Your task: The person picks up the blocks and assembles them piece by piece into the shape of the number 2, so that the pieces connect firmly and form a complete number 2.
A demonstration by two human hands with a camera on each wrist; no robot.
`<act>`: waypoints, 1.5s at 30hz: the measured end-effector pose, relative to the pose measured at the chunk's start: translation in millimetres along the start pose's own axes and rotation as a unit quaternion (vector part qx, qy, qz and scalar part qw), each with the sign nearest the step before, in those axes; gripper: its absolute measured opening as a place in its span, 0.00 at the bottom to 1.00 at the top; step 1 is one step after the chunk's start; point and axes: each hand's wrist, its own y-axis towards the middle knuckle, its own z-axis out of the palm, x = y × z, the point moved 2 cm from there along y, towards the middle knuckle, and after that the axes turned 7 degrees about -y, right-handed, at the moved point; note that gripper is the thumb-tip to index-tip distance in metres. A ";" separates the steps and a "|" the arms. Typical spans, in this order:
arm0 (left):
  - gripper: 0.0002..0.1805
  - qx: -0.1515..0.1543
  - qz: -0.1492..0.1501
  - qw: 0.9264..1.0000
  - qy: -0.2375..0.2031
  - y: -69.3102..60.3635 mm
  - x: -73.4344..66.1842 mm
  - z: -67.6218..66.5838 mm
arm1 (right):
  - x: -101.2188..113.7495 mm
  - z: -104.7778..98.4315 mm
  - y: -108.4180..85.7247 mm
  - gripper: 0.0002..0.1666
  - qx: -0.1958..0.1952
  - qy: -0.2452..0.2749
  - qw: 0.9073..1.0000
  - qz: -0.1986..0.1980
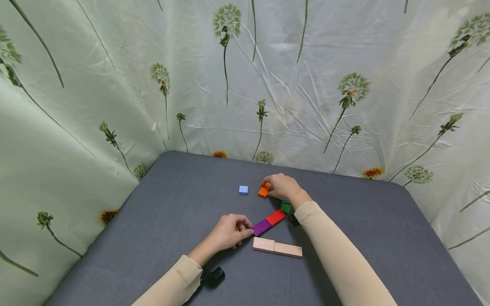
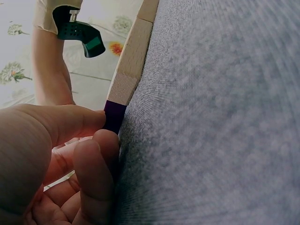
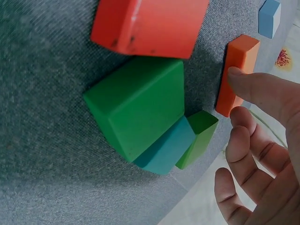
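My left hand (image 1: 229, 231) pinches the near end of a purple block (image 1: 262, 228) between thumb and finger. In the left wrist view its thumb lies against the dark purple end (image 2: 114, 116). The purple block meets a red block (image 1: 275, 217) end to end. Farther off, my right hand (image 1: 284, 187) grips an orange block (image 1: 263, 191), thumb on one side and fingertips at the other. Close below that hand, a green block (image 3: 140, 103), a teal block (image 3: 168, 147) and a lighter green block (image 3: 199, 138) follow the red one in a curve.
Two plain wooden blocks (image 1: 264, 244) lie end to end nearer me than the purple one. A light blue block (image 1: 243, 190) sits left of the orange one. The grey table (image 1: 172, 199) runs up to a flowered curtain (image 1: 245, 85).
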 end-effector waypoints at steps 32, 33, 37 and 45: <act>0.03 0.007 -0.009 1.000 -0.006 -0.1 -1.1 -0.9 | -7.7 -0.4 9.9 0.15 -0.023 0.015 0.995 0.095; 0.03 0.007 -0.010 1.000 -0.006 0.0 -1.0 -0.8 | -8.6 -0.8 9.5 0.15 -0.020 0.017 0.995 0.098; 0.03 0.006 -0.011 1.000 -0.006 0.2 -0.8 -0.9 | -10.1 -1.4 9.3 0.14 -0.015 0.021 0.995 0.100; 0.02 0.005 -0.005 1.000 -0.002 0.3 -1.1 -0.7 | -12.8 -1.9 8.0 0.13 -0.011 0.024 0.993 0.115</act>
